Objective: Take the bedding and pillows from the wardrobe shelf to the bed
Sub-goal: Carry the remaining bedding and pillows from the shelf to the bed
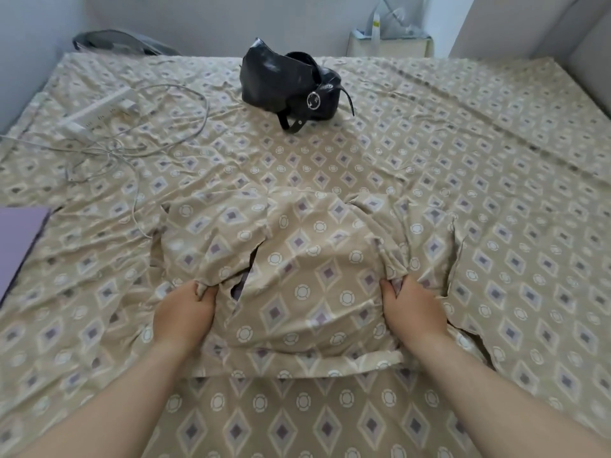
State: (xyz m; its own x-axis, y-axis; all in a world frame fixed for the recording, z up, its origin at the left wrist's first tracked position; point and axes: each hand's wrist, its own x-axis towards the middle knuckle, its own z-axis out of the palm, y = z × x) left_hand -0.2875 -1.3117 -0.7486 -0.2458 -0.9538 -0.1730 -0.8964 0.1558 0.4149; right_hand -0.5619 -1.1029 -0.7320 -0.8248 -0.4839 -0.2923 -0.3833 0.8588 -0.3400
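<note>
Bedding bundle (314, 276) on bed (496, 160), near edge. Left hand (185, 312) pinches a fold at its 8 o'clock; right hand (413, 309) bunches cloth at 4. I'd release both together, staying clear of the black bag (284, 81) at 12.

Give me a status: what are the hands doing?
Both gripping: left hand, right hand on the patterned bedding bundle. Bundle rests on the bed. Beyond it: black handbag, power strip.

pale grey walls (198, 21); a cream cabinet (390, 47) stands against the far wall.
</note>
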